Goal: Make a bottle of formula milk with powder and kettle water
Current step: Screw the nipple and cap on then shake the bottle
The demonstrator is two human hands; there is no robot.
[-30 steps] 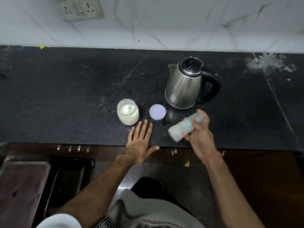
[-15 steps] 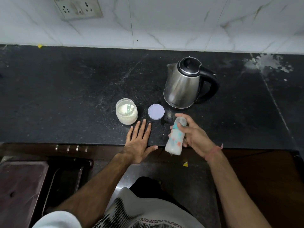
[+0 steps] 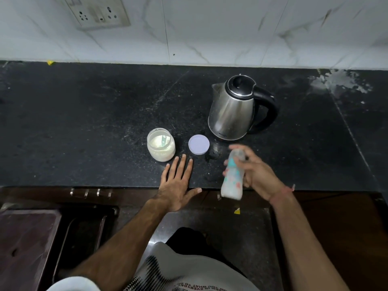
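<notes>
Gripping the baby bottle (image 3: 232,179) round its upper part, the right hand (image 3: 257,175) holds it above the front edge of the black worktop (image 3: 84,122), teat end pointing away from the person and base towards them; both bottle and fingers are blurred, and the contents look milky white. To its left, the left hand (image 3: 176,185) lies flat on the worktop with fingers straight and spread, thumb out along the edge, holding nothing. Just beyond its fingertips stands an open glass jar (image 3: 161,147) of pale powder with a small scoop (image 3: 163,140) lying inside, and beside the jar, to the right, its lilac lid (image 3: 198,144) lies flat. Behind the lid and the bottle sits a steel kettle (image 3: 233,111), lid closed, black handle turned to the right. A white socket plate (image 3: 98,12) is fixed on the marble-patterned wall (image 3: 231,28) behind the worktop.
</notes>
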